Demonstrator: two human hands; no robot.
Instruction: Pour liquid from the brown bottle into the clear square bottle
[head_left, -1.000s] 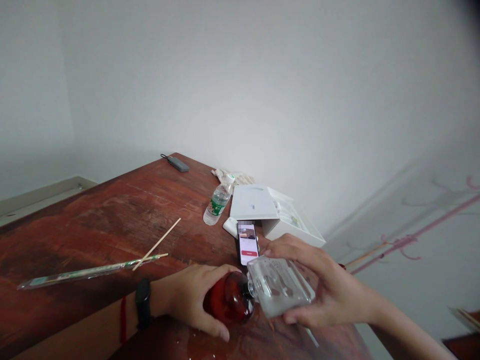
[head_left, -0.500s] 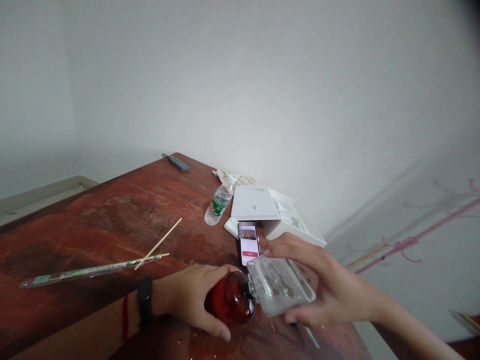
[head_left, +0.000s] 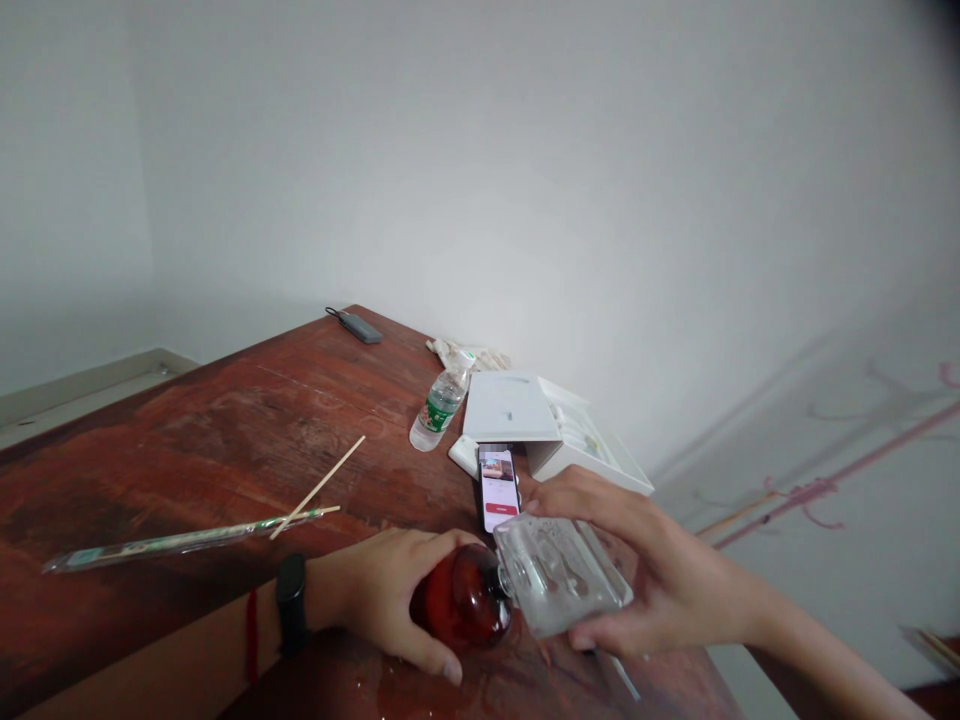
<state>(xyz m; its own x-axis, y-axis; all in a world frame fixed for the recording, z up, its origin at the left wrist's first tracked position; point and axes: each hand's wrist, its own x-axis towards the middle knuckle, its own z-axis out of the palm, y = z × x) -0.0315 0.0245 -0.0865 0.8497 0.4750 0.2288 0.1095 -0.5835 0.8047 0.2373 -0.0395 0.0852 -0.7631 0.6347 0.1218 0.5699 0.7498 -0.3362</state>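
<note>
My left hand (head_left: 379, 598) wraps around a round dark-red glass bottle (head_left: 465, 604) standing on the wooden table (head_left: 225, 440). My right hand (head_left: 660, 570) grips a clear flat bottle (head_left: 562, 575), tipped on its side with its neck at the red bottle's mouth. Clear liquid and bubbles show inside the flat bottle. A black band and a red string sit on my left wrist. Wet patches shine on the table below the bottles.
A lit phone (head_left: 497, 487) lies just behind the bottles. Beyond it are a white open box (head_left: 547, 425), a plastic water bottle (head_left: 438, 405), a cloth, and a grey device (head_left: 358, 326). Wrapped and bare chopsticks (head_left: 225, 530) lie to the left. The wall is close behind.
Both hands and the two bottles stay in the same pose. The view shifted slightly, nothing else moved.
</note>
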